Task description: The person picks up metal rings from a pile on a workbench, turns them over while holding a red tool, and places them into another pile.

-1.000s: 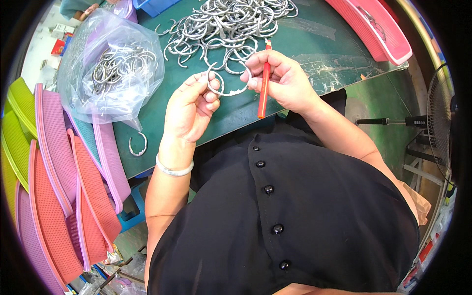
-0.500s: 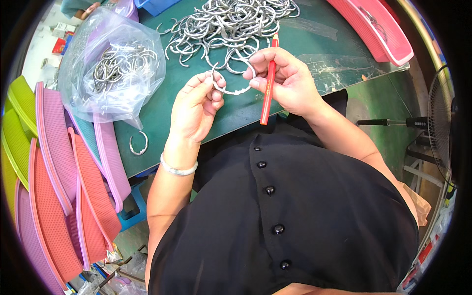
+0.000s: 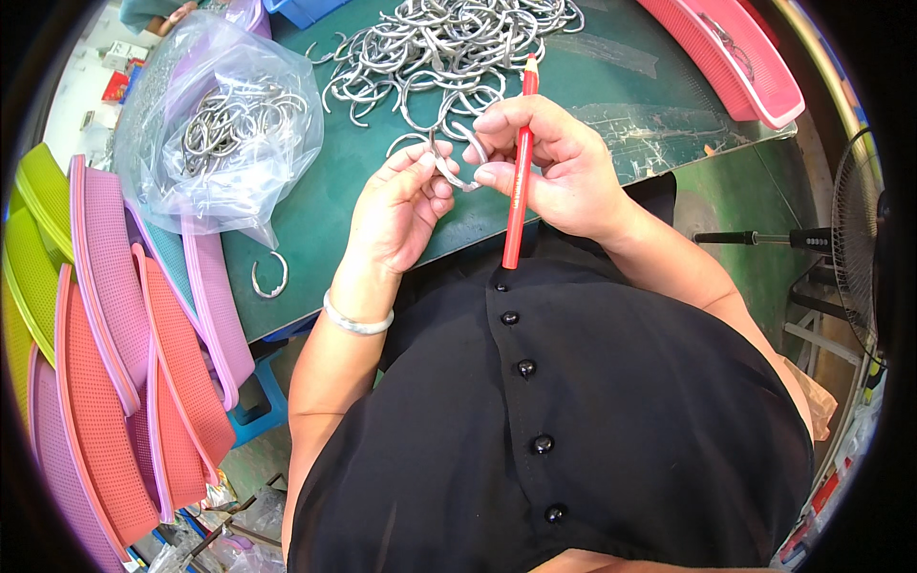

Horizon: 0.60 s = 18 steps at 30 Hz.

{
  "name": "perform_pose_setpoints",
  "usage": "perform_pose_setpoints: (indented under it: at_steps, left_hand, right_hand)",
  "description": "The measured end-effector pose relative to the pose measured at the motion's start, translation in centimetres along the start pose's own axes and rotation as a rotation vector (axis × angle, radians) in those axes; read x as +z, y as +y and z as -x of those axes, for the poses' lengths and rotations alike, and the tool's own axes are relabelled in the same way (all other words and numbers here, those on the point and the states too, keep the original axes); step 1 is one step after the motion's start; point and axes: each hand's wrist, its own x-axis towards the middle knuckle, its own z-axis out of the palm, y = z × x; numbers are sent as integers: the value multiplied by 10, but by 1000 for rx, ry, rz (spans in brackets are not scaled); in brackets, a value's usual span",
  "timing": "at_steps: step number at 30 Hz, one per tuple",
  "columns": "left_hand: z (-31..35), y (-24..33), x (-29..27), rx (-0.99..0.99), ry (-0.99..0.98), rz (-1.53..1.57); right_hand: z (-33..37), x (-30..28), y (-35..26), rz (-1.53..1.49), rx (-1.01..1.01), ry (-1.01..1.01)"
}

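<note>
Between my two hands is a silver-grey open metal bangle (image 3: 459, 180), tilted so that it shows partly edge-on. My left hand (image 3: 396, 212) pinches one side of it between thumb and fingers. The other side is at the fingertips of my right hand (image 3: 565, 177), which also holds a red pencil (image 3: 519, 196) upright across its fingers, sharpened end away from me. Just beyond my hands spreads a heap of similar open bangles (image 3: 458, 43), the nearest ones almost at my fingertips. One loose bangle (image 3: 270, 277) lies apart on the table's left.
A clear plastic bag (image 3: 272, 177) of bangles sits on the green table (image 3: 611, 134), left. Stacked coloured plastic baskets (image 3: 105, 382) crowd the left side. A pink basket (image 3: 721, 67) stands at the far right edge, a black fan (image 3: 855, 239) beyond. Another person's hand (image 3: 172, 17) shows far left.
The bangle has turned from facing me as an open ring to being seen more edge-on. My left hand has shifted slightly right, and the pencil has slid a little toward me.
</note>
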Motion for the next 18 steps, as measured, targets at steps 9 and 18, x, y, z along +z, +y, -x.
perform_pose_setpoints:
  at_steps: [9, 18]
  left_hand:
    - [9, 0, 8, 186, 46, -115]
    - [30, 1, 30, 759, 44, -733]
  right_hand:
    - [1, -6, 3, 41, -19, 55]
    - [3, -11, 6, -99, 132, 118]
